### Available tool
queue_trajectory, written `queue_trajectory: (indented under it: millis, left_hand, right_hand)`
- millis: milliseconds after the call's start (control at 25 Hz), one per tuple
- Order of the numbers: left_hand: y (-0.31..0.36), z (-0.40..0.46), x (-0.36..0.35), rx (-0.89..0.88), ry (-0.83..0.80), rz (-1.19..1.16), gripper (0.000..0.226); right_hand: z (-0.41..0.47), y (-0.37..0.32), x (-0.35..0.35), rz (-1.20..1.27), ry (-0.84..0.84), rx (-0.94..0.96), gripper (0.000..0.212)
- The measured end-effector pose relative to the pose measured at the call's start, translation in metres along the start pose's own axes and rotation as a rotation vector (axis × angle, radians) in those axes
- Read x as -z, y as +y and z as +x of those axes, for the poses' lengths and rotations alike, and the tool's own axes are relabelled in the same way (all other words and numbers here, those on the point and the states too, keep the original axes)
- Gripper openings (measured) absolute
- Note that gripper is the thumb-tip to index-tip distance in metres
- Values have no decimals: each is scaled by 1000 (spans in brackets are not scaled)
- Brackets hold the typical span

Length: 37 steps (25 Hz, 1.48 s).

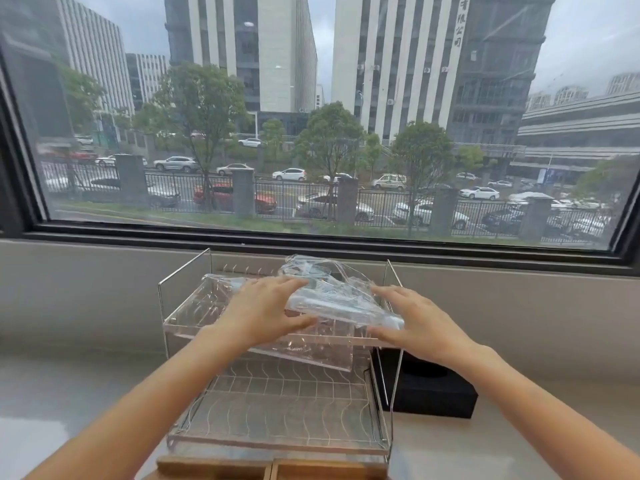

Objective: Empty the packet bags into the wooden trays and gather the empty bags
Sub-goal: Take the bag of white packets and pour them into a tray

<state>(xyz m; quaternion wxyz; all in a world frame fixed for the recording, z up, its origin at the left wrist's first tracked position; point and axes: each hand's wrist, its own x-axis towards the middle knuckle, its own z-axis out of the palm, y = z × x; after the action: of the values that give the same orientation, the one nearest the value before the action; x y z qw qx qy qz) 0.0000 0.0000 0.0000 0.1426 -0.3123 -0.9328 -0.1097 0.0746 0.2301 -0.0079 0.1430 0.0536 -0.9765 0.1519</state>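
On top of the wire rack (277, 403), clear empty bags (332, 292) lie piled; left hand (266, 310) and right hand (412, 320) press them, fingers straight, gripping nothing. Gathering step; next likely needs curling fingers round the pile. Wooden trays (273, 469) below rack.

Both forearms bare, entering from 7 and 5 o'clock and converging toward frame centre. Left hand (268, 310) palm down, fingers extended and slightly spread pointing to 2 o'clock, thumb splayed out below toward 3 o'clock. Right hand (414, 322) palm down, fingers straight pointing to 10 o'clock, thumb low toward 9 o'clock. Neither grip curled; both lie flat, wrists level, hands near each other but apart.
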Motion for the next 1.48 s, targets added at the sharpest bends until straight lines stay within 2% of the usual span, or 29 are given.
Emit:
queue_trajectory:
  millis: [160, 360, 560, 760, 960, 1200, 1480]
  left_hand:
    - [-13, -1, -19, -13, -41, 130, 57]
    - [-21, 6, -23, -10, 107, 66, 35]
    - [-18, 20, -10, 8, 131, 82, 29]
    - [-21, 59, 26, 56, 83, 74, 28]
    - [-21, 97, 62, 82, 107, 41, 29]
    - [-9, 120, 110, 52, 246, 19, 27]
    - [7, 114, 150, -64, 515, 16, 27]
  right_hand:
    - [4, 9, -17, -51, 8, -15, 42]
    - [11, 11, -23, 3, 118, -62, 27]
    - [22, 13, -10, -26, 133, -85, 24]
    - [53, 14, 28, -71, 193, -99, 25]
    - [89, 5, 63, -99, 241, -79, 24]
    - [110, -7, 121, -107, 369, -35, 25]
    - [95, -20, 162, -95, 559, 59, 24]
